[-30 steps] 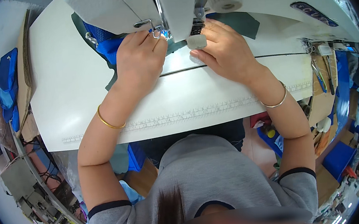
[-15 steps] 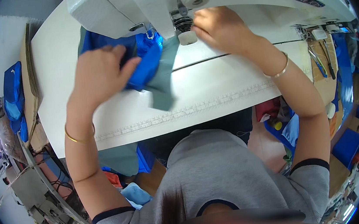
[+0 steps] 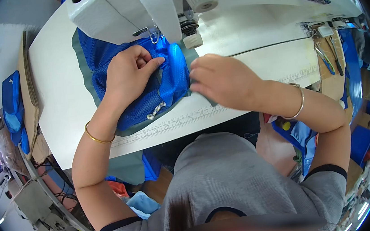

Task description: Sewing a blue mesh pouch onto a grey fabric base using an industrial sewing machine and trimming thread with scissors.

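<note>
Currently, blue mesh fabric point(image 3: 140, 107) lies over a grey-green piece point(image 3: 83, 63) on the left of the worktop point(image 3: 55, 84), far edge under the sewing machine point(image 3: 122, 14). Left hand point(image 3: 127, 76) pinches the blue fabric, thumb to fingers. Right hand point(image 3: 227, 83), blurred, fingers curled at fabric's right edge; can't tell if gripping. White cord point(image 3: 156, 111) near side.

blue mesh fabric point(image 3: 145, 100) | rumpled, white cord point(image 3: 156, 111) showing | atop grey-green cloth point(image 3: 82, 61)
</note>
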A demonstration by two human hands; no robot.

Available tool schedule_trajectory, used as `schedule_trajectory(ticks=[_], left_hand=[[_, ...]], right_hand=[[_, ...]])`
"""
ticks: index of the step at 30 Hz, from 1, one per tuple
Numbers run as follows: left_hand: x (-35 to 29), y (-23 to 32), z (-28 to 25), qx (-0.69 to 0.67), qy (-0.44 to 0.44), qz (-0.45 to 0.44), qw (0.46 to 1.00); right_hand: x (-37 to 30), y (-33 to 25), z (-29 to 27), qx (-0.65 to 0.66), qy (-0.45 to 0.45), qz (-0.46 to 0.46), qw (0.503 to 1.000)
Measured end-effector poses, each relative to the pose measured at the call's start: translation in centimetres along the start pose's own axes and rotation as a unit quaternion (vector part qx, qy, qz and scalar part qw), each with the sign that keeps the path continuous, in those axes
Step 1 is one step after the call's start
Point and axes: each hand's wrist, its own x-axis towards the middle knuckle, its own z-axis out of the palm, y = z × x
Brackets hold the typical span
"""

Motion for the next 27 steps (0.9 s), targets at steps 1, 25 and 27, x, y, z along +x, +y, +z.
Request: schedule_trajectory(ticks=[1,25,27], left_hand=[[-0.1,0.2,0.0,0.001,-0.004,0.002,1.000],[-8.5,4.0,-0.2,0.171,0.115,0.241,0.949],[-8.4,4.2,1.0,0.260,0.122,0.308,0.907]], right_hand=[[-0.2,-0.6,0.1,0.019,-0.031,0.002,0.999],[-2.5,-1.3,1.8,-0.187,0.214,-0.140,0.949],[-2.8,-1.3,2.6,-0.178,0.230,-0.156,0.944]])
